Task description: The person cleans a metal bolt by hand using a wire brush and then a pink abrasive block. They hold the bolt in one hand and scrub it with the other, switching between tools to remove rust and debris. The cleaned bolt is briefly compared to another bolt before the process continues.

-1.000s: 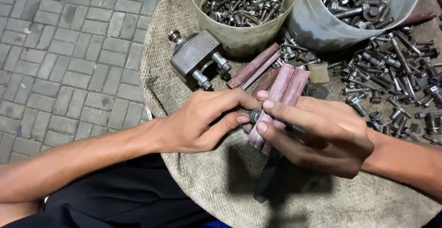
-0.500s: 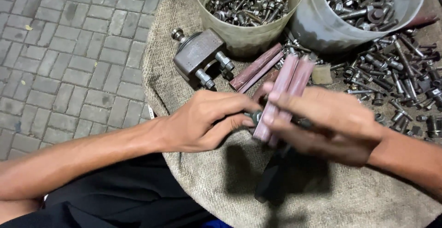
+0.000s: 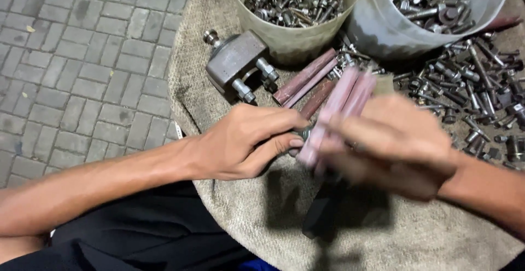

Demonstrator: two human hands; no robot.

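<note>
Hands meet over pink rods on a burlap mat

Paving bricks, grey and set in a running pattern, fill the left side of the view and serve as the floor; no counter is in sight, and the work sits low to the ground. Over the bricks lies a coarse burlap cloth, which seems to be there to keep loose hardware off the joints between the bricks.

On the cloth, toward its upper left, rests a grey metal clamp block with bolts sticking out of it, lying well apart from the hands. Just below it the left hand reaches in from the left, its fingers pinched together on something small and dark at the near end of a bundle of pink rods; what that piece is I cannot tell. The right hand, blurred, is closed around the same bundle from the other side, holding it tilted up and away so the near end faces the left hand.

Behind the bundle a few reddish-brown rods lie flat on the cloth. Past them stand a pale bucket and a grey bucket, both full of bolts, within easy reach. Loose bolts are heaped on the cloth at the right.
</note>
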